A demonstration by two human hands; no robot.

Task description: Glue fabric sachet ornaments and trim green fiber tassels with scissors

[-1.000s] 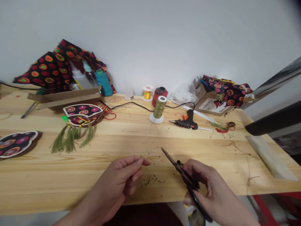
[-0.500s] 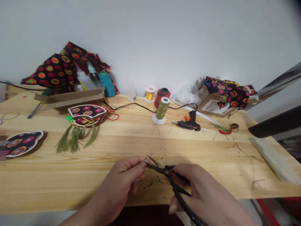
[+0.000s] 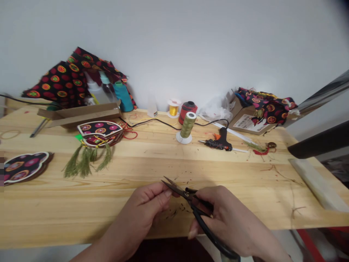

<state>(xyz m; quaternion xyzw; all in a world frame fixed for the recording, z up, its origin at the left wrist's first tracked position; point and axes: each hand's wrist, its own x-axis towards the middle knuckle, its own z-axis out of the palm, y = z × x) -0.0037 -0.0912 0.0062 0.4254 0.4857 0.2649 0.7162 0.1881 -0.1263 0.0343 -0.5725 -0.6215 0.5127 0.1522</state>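
Note:
My right hand (image 3: pixel 231 222) grips black scissors (image 3: pixel 191 203) over the front edge of the wooden table (image 3: pixel 191 163). The blades are slightly apart and point left, right at the fingertips of my left hand (image 3: pixel 148 205). The left thumb and fingers are pinched together, and what they hold is too small to make out. Tiny dark thread clippings (image 3: pixel 174 211) lie on the wood below both hands.
A green thread cone (image 3: pixel 186 127), red spool (image 3: pixel 187 111) and gold spool (image 3: pixel 173 108) stand mid-table. A black glue gun (image 3: pixel 218 142) lies right of them. Patterned fan pieces with green tassels (image 3: pixel 92 143) lie left. Cardboard boxes with fabric (image 3: pixel 248 118) sit at the back.
The scissors swung left from pointing up and away, and their tips now meet my left fingertips. Both hands drew closer together.

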